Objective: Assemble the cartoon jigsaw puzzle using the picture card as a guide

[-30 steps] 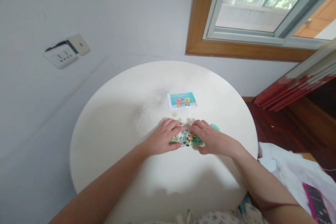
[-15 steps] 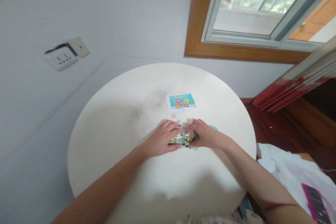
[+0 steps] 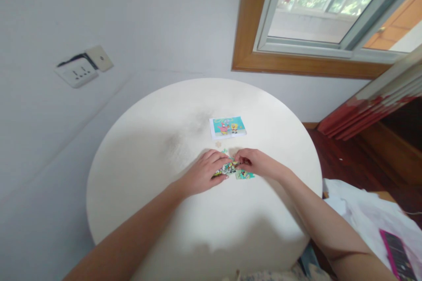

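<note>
A small heap of colourful jigsaw pieces point(image 3: 231, 169) lies near the middle of the round white table point(image 3: 148, 149). My left hand point(image 3: 202, 173) rests on the heap's left side, fingers curled down onto the pieces. My right hand point(image 3: 255, 162) reaches in from the right with its fingers pinched on a piece at the heap's top edge. A teal patch of joined pieces point(image 3: 244, 175) shows just below my right hand. One loose tan piece point(image 3: 218, 144) lies a little beyond the heap.
A small puzzle box point(image 3: 228, 126) with a cartoon picture lies flat behind the heap. A wall socket point(image 3: 77, 71) sits on the wall to the left, a wood-framed window point(image 3: 296, 63) at the back right. White cloth point(image 3: 369, 219) and a pink-edged phone point(image 3: 397, 254) lie at lower right.
My right hand has slid off the heap's right side and up toward its top edge, uncovering the teal patch of joined pieces. My left hand has stayed on the heap.
</note>
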Demonstrator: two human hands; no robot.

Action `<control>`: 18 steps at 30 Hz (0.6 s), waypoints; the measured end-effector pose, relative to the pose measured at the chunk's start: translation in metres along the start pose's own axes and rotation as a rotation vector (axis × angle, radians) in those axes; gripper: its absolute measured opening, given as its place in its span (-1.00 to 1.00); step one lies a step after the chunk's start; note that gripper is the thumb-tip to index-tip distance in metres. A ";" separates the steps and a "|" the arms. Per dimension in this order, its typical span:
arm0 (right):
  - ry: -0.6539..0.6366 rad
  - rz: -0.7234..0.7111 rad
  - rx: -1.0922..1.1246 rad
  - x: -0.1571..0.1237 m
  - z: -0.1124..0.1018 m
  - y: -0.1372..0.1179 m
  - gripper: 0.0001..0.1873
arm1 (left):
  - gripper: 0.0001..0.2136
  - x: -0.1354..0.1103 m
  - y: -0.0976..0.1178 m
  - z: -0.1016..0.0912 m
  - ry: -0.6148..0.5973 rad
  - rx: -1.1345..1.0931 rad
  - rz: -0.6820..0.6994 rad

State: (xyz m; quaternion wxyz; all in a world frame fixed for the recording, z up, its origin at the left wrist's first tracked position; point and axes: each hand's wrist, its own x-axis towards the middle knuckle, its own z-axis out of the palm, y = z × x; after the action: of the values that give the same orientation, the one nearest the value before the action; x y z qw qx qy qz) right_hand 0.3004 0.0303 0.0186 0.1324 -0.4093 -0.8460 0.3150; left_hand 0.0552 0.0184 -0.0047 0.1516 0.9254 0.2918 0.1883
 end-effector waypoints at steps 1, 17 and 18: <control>0.013 0.002 0.003 0.000 -0.001 0.000 -0.87 | -0.60 0.000 0.000 0.000 0.003 -0.003 0.002; -0.012 -0.050 -0.285 -0.021 -0.023 -0.013 -0.66 | -0.63 0.003 0.002 -0.002 -0.007 -0.023 -0.019; -0.030 -0.014 -0.304 -0.025 -0.024 -0.016 -0.59 | -0.63 0.003 0.002 -0.003 -0.011 -0.023 -0.022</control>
State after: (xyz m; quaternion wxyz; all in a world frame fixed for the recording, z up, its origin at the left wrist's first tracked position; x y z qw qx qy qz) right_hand 0.3176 0.0137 0.0481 0.0584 -0.4139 -0.8887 0.1885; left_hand 0.0574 0.0186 -0.0005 0.1657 0.9215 0.2988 0.1847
